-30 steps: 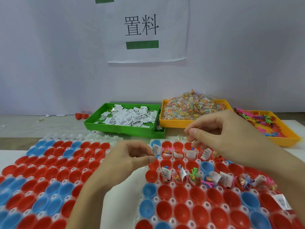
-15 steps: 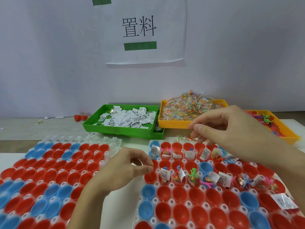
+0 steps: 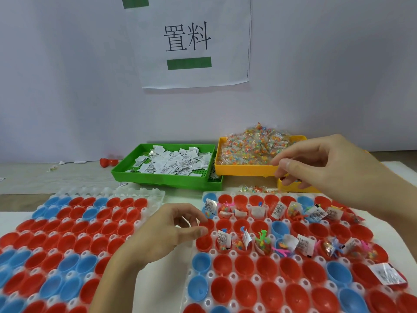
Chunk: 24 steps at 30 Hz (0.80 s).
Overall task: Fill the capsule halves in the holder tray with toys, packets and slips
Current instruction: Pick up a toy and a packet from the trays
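Head cam: my right hand has lifted off the holder tray and is back by the yellow packet bin, fingers loosely curled, can't tell if holding anything. Left hand stays at the tray's left edge, thumb and forefinger nearly pinched, nothing visible between.
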Tool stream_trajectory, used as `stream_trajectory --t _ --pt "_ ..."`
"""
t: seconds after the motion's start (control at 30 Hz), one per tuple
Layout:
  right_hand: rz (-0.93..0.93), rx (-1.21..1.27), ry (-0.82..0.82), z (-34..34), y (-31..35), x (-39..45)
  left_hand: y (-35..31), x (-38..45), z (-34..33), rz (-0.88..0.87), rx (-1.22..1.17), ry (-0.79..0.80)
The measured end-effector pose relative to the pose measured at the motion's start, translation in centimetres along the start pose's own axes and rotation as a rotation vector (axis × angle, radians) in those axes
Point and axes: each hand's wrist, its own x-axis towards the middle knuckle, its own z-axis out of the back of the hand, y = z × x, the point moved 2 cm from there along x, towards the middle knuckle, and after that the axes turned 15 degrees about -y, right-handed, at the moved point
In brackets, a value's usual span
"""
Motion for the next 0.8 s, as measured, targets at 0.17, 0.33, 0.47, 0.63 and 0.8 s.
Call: stream_trajectory --t 0.17,0.33,0.47,0.63,0.8 --pt "-0.056 -0.087 -0.114 2.4 -2.0 1.0 1.0 0.6 0.0 -0.054 -0.041 -0.158" --pt "-0.146 -0.232 -0.211 5.6 -4.5 1.7 3.2 0.7 -2.4 0.036 -0.374 -0.478" --pt "-0.177 -0.286 -0.215 6.0 -5.8 1.7 4.3 1.3 -2.5 0.043 -0.479 -0.560" --pt "-0.165 -0.286 -0.225 5.2 -6.1 1.9 4.5 1.2 -2.5 -0.025 -0.503 -0.562" --pt "-0.105 -0.135 -0.350 3.8 -4.6 2.5 4.6 1.6 -1.8 0.102 -0.745 -0.543"
